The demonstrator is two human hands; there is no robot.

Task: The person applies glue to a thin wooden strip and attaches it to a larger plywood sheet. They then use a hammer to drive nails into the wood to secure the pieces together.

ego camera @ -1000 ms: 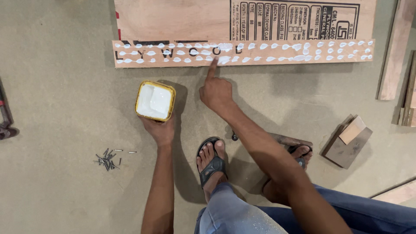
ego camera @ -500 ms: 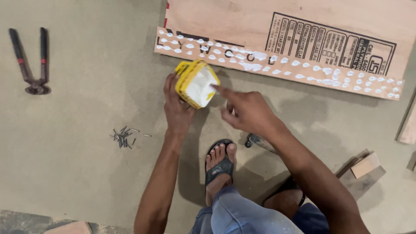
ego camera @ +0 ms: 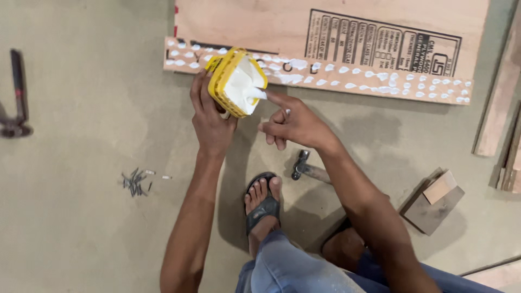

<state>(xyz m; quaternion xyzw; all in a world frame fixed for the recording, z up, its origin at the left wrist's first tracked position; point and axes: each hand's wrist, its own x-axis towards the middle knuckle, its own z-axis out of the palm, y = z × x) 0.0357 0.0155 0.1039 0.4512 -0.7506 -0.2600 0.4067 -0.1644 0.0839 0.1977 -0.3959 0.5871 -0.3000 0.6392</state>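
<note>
My left hand (ego camera: pixel 210 116) grips a yellow tub of white glue (ego camera: pixel 236 81), tilted toward me above the floor. My right hand (ego camera: pixel 290 120) is beside it with the index finger stretched out and its tip in the white glue at the tub's mouth. Just behind the tub lies a narrow wooden strip (ego camera: pixel 347 81) dotted with several white glue blobs, resting along the near edge of a plywood sheet (ego camera: pixel 325 24).
A hammer (ego camera: pixel 306 168) lies on the floor by my sandalled foot (ego camera: pixel 263 203). A pile of small nails (ego camera: pixel 137 182) sits at the left, pincers (ego camera: pixel 15 97) at the far left. A small wooden block (ego camera: pixel 434 201) and wooden battens (ego camera: pixel 502 108) lie at the right.
My left hand lifted the tub off the floor and tilted it. My right hand left the glue-dotted strip and put its index finger into the tub.
</note>
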